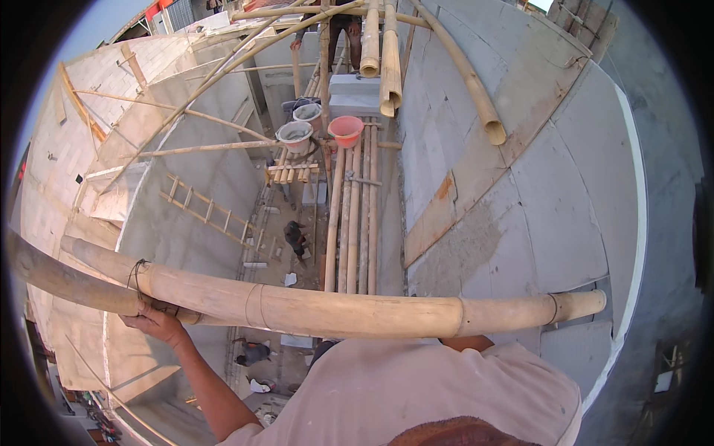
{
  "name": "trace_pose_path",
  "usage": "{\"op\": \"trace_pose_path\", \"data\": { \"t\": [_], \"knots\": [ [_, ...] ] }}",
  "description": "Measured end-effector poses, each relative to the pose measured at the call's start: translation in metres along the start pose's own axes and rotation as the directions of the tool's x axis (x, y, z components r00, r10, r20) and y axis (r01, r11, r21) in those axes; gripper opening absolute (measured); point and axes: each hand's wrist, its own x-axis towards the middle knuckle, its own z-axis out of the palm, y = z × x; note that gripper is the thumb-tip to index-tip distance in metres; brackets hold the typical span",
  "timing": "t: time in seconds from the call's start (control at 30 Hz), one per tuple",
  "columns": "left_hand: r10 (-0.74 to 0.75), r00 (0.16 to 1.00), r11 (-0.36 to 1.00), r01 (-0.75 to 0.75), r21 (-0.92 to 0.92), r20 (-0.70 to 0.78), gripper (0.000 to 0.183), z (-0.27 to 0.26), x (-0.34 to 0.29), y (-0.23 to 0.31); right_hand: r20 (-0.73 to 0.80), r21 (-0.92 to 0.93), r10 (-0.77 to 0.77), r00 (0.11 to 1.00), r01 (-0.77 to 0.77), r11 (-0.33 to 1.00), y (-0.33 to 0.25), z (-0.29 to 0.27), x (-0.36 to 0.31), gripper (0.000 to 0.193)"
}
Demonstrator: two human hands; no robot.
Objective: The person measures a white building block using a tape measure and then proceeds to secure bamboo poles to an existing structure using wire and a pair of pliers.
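Observation:
A thick bamboo pole runs across in front of my chest, from the left side to the wall on the right. At its left end a second bamboo pole overlaps it, and dark wire is looped round the first pole near there. My left hand reaches up to this overlap, with its fingers closed round the underside of the bamboo. Only a bit of my right arm shows below the pole, right of the middle; the right hand is hidden.
Far below, people stand on a littered floor between grey block walls. Ahead lies a platform of bamboo poles with a pink bucket and grey-filled buckets. Bamboo poles hang overhead; a bamboo ladder leans left. Another person stands at the far end.

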Motion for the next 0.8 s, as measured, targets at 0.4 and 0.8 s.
{"op": "trace_pose_path", "data": {
  "t": [0.4, 0.8],
  "knots": [
    [0.03, 1.0, 0.999, -0.03, -0.026, 0.008, 0.076, -0.004, 0.002, 0.002, 0.003, 0.062, 0.062, 0.998, -0.062, 0.996, -0.018, -0.004, -0.018, 0.034],
    [-0.048, 0.99, 0.998, 0.054, -0.038, 0.133, 0.071, -0.012, 0.007, 0.003, -0.081, 0.175, -0.045, 0.996, 0.059, 0.983, -0.042, 0.038, 0.011, 0.029]
  ]
}}
